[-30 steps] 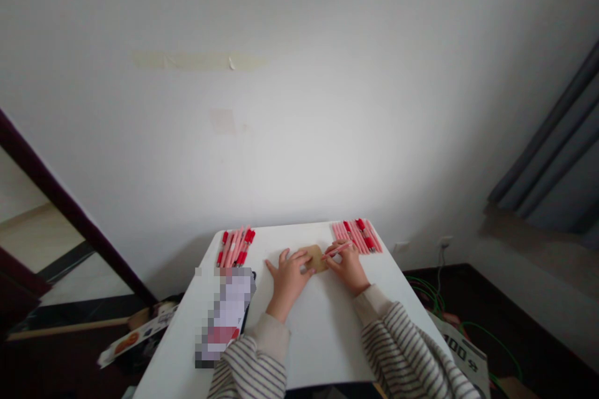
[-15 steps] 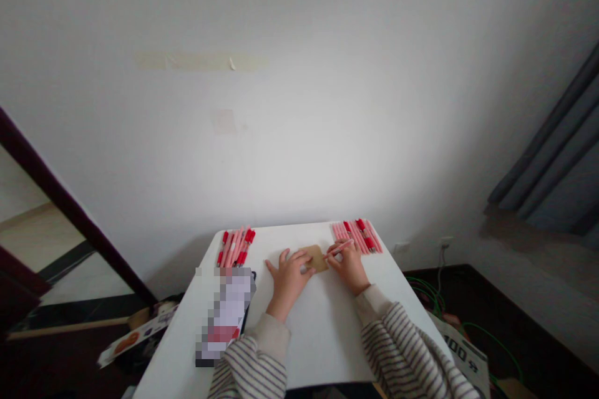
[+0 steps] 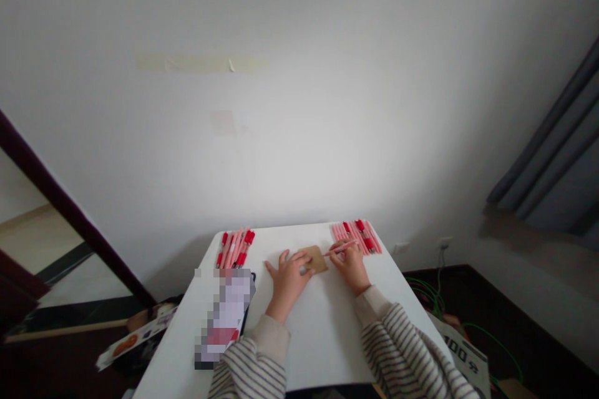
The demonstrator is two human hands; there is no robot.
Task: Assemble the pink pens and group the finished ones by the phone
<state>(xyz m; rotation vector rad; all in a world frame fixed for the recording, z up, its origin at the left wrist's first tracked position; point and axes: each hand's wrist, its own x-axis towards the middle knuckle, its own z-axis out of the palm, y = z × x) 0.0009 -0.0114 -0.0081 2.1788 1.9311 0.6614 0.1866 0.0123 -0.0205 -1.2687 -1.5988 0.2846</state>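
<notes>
From where I stand, the person's left hand (image 3: 289,272) lies open on the white worktop (image 3: 322,336), fingers spread, some of them resting over the left part of a small brown card (image 3: 319,258). The card sits near the middle of the far edge, its rounded right side uncovered. The right hand (image 3: 350,265) is closed around a slim pink pen (image 3: 349,245), gripped between thumb and fingers and slanting so its tip points at the card's right edge; whether it touches I can't tell. Just beyond that hand, a row of pink and red pens (image 3: 361,237) fills the far right corner. Another bunch of pens (image 3: 234,249) lies by the far left corner, and nearer, along the left edge, is a long item (image 3: 233,302) blurred into blocks, partly behind the striped left sleeve (image 3: 253,365).
</notes>
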